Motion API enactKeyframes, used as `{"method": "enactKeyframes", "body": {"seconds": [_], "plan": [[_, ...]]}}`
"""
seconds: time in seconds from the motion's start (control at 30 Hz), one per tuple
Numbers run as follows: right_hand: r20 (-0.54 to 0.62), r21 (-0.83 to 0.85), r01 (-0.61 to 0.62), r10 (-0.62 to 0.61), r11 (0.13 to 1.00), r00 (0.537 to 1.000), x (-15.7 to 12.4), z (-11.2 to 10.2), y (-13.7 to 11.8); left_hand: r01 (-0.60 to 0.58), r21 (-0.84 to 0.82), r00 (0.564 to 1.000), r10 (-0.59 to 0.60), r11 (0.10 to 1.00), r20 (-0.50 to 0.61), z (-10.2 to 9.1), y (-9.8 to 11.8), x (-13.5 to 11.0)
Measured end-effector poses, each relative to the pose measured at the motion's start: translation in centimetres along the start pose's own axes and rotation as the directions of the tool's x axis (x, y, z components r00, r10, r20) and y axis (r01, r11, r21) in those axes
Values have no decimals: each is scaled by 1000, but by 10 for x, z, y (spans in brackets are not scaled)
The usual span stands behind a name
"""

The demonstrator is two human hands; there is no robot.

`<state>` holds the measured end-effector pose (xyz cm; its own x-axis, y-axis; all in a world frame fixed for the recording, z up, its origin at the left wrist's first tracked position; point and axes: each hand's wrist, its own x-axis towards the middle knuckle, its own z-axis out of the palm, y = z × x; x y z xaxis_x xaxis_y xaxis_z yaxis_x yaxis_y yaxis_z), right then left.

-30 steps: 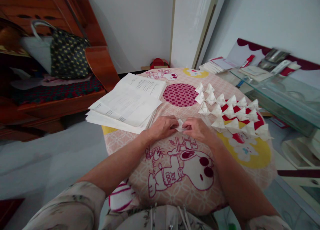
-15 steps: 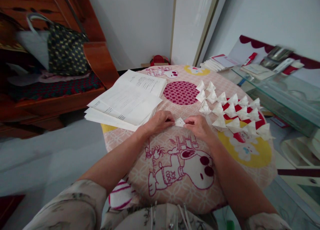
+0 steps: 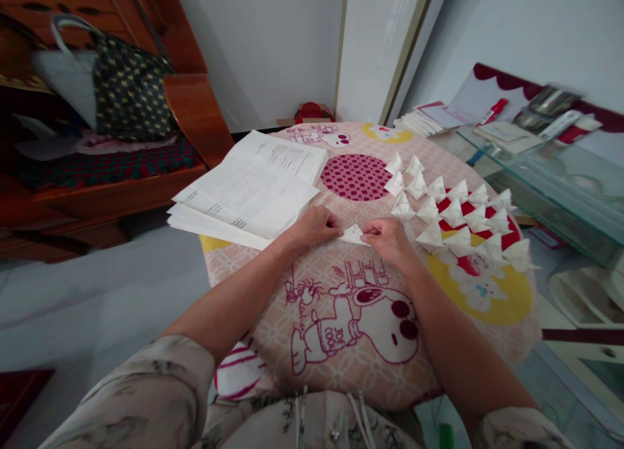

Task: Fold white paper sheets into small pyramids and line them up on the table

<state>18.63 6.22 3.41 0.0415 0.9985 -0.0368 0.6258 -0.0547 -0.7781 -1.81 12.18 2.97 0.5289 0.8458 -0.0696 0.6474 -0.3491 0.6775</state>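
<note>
A small folded piece of white paper (image 3: pixel 353 234) lies low over the patterned tablecloth (image 3: pixel 336 377), between my two hands. My left hand (image 3: pixel 316 225) is closed on its left end, fingers bent together. On the paper's right end, my right hand (image 3: pixel 389 239) pinches with thumb and forefinger. Parts of the paper are hidden under the fingers. To the right of my right hand stand several folded paper pieces (image 3: pixel 459 243) with pointed tips, set in rows. A stack of printed sheets (image 3: pixel 253 195) lies open just beyond my left hand.
A glass shelf (image 3: pixel 546 182) with papers and metal containers stands close to the table's right side. On the left, a wooden bench (image 3: pixel 195 111) holds a dark patterned bag (image 3: pixel 129 88). A white door frame (image 3: pixel 377 46) rises behind the table.
The white paper between my hands now looks wider and more triangular, with its lower edge stretched out. My hands have barely moved. The whole view has shifted slightly.
</note>
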Motion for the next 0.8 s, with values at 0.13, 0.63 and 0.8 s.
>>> {"method": "enactKeyframes", "body": {"seconds": [0.13,0.63,0.8], "plan": [[-7,-14,7,-8,1000,1000,3,1,3,37,-67,998,-33,997,56,-4,0,4],[-10,-106,41,-42,993,999,5,5,6,91,98,995,-94,991,24,-3,13,2],[-7,-148,40,-42,988,999,6,7,7,68,216,998,-67,974,-11,2,16,2]]}}
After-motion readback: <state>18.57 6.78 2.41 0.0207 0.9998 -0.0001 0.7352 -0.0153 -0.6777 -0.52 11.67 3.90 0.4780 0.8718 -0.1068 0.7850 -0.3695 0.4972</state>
